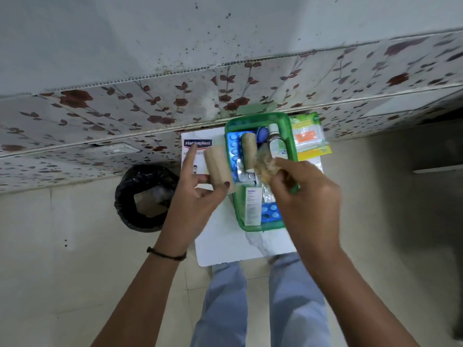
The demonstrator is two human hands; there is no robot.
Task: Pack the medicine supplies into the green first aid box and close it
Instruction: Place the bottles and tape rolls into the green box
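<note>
The green first aid box [292, 136] lies open on a small white table [225, 244]. Inside it are blue blister packs [231, 146], a tan bandage roll [249, 149], a clear bottle [275, 140], a round blue-lidded tin [263, 135] and a white carton [251, 206]. My left hand [198, 199] holds a second tan bandage roll [219, 169] just left of the box, index finger pointing up. My right hand [305, 204] hovers over the box's right side, gripping a blurred, crinkly beige packet [265, 166]. A white Hansaplast box [196, 146] lies on the table, left of the green box.
A green, orange and yellow packet [309, 136] lies right of the box against the floral tiled wall [125, 113]. A bin with a black liner [145, 196] stands on the floor left of the table. My legs in blue trousers [295, 296] are below the table.
</note>
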